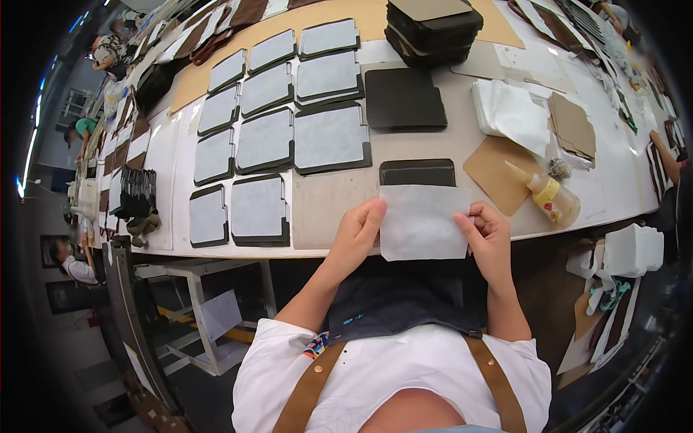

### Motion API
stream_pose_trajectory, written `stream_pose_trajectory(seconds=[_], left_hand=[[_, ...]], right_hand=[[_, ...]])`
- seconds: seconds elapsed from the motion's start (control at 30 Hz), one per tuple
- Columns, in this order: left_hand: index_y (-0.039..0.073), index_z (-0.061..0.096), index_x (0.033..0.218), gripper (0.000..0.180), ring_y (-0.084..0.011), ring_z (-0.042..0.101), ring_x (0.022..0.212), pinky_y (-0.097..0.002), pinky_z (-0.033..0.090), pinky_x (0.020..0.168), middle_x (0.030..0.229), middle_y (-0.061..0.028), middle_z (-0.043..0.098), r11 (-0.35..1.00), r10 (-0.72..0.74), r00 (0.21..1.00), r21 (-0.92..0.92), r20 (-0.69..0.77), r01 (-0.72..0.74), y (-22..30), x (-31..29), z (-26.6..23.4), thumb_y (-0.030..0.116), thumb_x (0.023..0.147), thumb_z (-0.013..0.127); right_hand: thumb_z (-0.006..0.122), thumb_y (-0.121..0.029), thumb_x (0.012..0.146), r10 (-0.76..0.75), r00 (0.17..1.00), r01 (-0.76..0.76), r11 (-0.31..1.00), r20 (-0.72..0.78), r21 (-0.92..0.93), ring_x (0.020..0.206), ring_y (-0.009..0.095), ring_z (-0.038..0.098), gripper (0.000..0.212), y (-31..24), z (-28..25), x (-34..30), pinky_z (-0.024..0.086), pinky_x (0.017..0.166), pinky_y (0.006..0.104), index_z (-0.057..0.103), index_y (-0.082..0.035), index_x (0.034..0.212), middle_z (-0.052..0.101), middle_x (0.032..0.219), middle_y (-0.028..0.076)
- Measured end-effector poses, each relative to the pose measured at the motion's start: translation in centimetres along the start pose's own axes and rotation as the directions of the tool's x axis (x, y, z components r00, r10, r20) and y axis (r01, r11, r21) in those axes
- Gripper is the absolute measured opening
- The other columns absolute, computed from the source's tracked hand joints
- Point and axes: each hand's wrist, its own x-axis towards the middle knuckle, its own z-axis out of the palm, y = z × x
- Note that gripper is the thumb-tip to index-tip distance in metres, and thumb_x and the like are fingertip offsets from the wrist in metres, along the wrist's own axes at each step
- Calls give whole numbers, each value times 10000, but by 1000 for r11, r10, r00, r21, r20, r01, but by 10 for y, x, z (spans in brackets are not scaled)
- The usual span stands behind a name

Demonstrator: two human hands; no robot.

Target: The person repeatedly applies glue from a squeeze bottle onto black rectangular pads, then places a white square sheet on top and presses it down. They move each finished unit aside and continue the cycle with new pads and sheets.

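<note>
A white sheet of thin lining (pixel 424 224) is stretched between my hands at the table's near edge. My left hand (pixel 363 225) pinches its left edge; my right hand (pixel 489 232) pinches the right edge. Behind the sheet lies a black leather-like panel (pixel 417 173), its far strip showing and its near part hidden. Rows of black panels topped with white lining (pixel 328 137) cover the table to the left. One bare black panel (pixel 404 99) lies beyond my hands, near a tall stack of black panels (pixel 433 36).
To the right are a pile of white sheets (pixel 509 112), brown card pieces (pixel 574 126), a brown square (pixel 498 169) and a yellowish nozzle bottle (pixel 554 200) lying on its side. A dark stack (pixel 136 193) stands far left. Other people work around the table's far sides.
</note>
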Motion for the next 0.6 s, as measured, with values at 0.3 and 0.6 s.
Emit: stream_pose_trajectory(seconds=[0.3, 0.6], left_hand=[[139, 387, 1575, 669, -136, 525, 586, -307, 477, 592, 698, -52, 579, 857, 317, 942, 458, -109, -235, 1, -2, 15, 93, 971, 672], [89, 708, 1284, 356, -238, 598, 566, -346, 477, 570, 712, -133, 659, 735, 386, 910, 646, -150, -205, -5, 10, 9, 159, 935, 717]], right_hand=[[712, -96, 961, -144, 979, 118, 978, -145, -171, 570, -1, 330, 142, 19, 6, 22, 232, 516, 227, 614, -10, 905, 443, 623, -84], [753, -71, 904, -263, 953, 177, 885, -150, -430, 562, 62, 341, 145, 18, 14, 41, 283, 508, 266, 639, 19, 893, 403, 607, -14]])
